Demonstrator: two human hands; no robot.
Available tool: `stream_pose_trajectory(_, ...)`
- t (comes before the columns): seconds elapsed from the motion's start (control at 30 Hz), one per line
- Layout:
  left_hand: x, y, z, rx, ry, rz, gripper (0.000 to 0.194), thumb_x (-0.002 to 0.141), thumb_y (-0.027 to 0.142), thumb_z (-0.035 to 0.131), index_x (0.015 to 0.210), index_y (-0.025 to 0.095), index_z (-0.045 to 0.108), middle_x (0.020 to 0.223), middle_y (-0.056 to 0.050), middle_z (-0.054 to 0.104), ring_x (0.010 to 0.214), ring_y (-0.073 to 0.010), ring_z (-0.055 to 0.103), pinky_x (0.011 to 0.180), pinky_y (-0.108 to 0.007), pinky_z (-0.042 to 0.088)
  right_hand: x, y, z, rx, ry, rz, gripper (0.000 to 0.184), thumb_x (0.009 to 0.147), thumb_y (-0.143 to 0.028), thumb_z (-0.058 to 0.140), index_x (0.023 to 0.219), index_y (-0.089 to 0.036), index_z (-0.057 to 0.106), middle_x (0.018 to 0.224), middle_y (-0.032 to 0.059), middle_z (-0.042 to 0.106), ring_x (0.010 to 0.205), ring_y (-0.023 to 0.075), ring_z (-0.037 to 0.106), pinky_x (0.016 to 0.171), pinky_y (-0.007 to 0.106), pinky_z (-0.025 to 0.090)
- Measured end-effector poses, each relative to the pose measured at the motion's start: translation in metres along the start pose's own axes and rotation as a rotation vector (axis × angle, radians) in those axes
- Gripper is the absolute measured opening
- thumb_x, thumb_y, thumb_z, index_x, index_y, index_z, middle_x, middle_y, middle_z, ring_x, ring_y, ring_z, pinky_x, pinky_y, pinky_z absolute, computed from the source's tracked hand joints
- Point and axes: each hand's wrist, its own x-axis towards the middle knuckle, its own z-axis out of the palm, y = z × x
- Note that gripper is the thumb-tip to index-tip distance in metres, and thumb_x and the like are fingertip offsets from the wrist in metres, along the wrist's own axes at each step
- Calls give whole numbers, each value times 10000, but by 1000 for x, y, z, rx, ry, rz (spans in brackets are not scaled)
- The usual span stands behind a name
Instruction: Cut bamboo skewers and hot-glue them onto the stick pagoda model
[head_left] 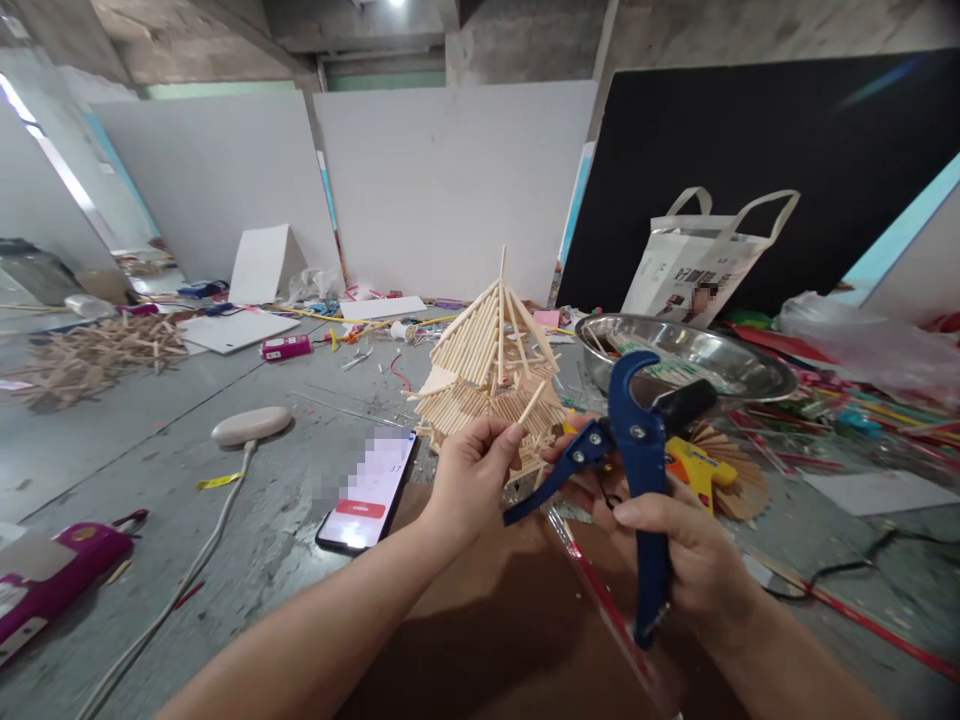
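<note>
My left hand (476, 480) is closed in a pinch on a short thin wooden stick (532, 405), which points up and to the right. My right hand (675, 545) grips a blue pipe cutter (637, 450) with a hooked jaw on top, its two handles spread apart. Just beyond both hands stands a small model building (487, 350) made of wooden sticks, with a pointed upper roof and a wider lower roof. The stick's tip shows in front of the lower roof. Part of the model's base is hidden behind my hands.
A phone (367, 495) lies left of my left forearm, near a white cable device (251, 427). At right are a steel basin (765, 380), a yellow glue gun (701, 470) and a white bag (690, 255). Loose sticks (105, 355) pile up at far left.
</note>
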Motion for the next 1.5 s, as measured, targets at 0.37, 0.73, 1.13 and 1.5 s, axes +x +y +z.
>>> stream_pose_trajectory(0.37,-3,9,-1,95,-41,33,230,738,350,523,615,155,533,491,36,451,432,-53,353,433,-193,273,15,17,-19,-1068,153,-226,488,605,-139,413,1091,-188,411,1068,101,511,1022,257,466,875,417,345)
stream_pose_trajectory(0.73,-4,1,2,169,-135,27,201,741,311,511,627,148,543,503,33,433,463,-63,354,460,-197,283,9,16,-12,-1094,1,-191,461,643,-145,458,1099,-181,402,1054,97,515,993,232,485,838,364,378)
stream_pose_trajectory(1.13,-5,0,2,300,-189,21,193,747,244,476,585,140,490,514,35,433,492,-66,378,474,-197,294,6,19,-10,-1124,-5,-221,443,640,-128,451,1082,-157,435,1051,107,519,1017,233,473,861,369,366)
stream_pose_trajectory(1.5,-4,-3,5,251,-196,31,150,743,223,474,645,123,530,545,30,455,507,-60,387,488,-192,317,6,17,-9,-1131,1,-197,429,645,-118,447,1072,-163,450,1024,97,540,976,225,495,809,352,392)
